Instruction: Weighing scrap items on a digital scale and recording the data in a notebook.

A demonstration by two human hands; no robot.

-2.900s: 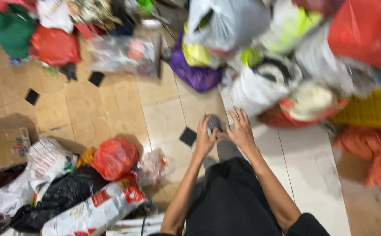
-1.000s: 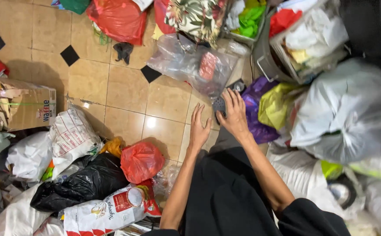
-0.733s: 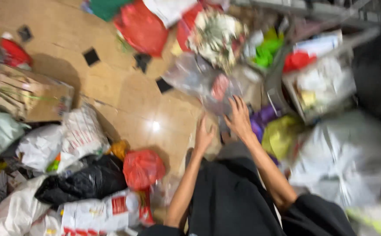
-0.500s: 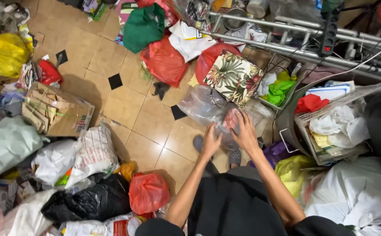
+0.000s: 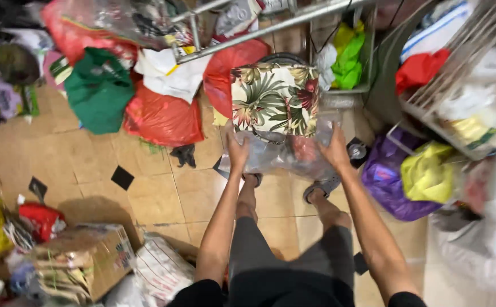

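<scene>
I stand over a tiled floor with both arms stretched down in front of me. My left hand (image 5: 235, 152) grips the left side of a clear plastic bag (image 5: 282, 153) with something red inside. My right hand (image 5: 335, 150) holds the bag's right side. The bag hangs just above my feet in grey sandals (image 5: 322, 186). Directly behind the bag lies a bundle with a palm-leaf flower print (image 5: 275, 99).
Red bags (image 5: 162, 116), a green bag (image 5: 97, 91) and white cloth are piled beyond. A metal rack bar (image 5: 271, 25) crosses the top. A purple bag (image 5: 387, 182) and wire baskets (image 5: 458, 85) stand right. A cardboard box (image 5: 83, 264) and bags sit lower left.
My view has swung across the cluttered floor and my body has turned. My hands went from fumbling a small dark thing to gripping the clear bag on both sides near the flower-print bundle.
</scene>
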